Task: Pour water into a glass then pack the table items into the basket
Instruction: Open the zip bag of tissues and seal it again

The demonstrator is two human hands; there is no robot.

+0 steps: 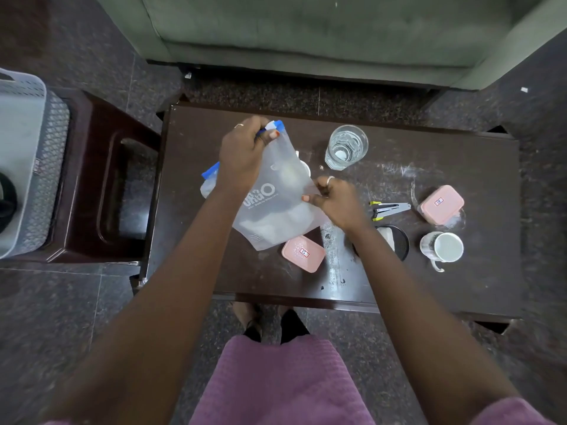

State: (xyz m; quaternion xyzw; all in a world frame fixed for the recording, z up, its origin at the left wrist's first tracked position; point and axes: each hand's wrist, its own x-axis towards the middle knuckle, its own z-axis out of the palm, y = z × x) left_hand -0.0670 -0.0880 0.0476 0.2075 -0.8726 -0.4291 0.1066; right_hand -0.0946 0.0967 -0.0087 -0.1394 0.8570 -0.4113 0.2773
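Note:
A clear soft water pouch [276, 207] with blue trim and grey lettering is held above the dark table [478, 167]. My left hand [245, 154] grips its top by the blue spout. My right hand [334, 200] pinches its lower right edge. A clear glass [346, 147] with water in it stands just right of the spout, apart from the pouch. The grey perforated basket [33, 161] sits on a dark stool at the far left.
On the table lie two pink lidded boxes [303, 253] [441, 204], a stapler-like tool [389, 209], a white mug [445, 247] and a round black dish [399, 240]. A green sofa [306, 35] stands behind the table. The stool [101, 185] is left of it.

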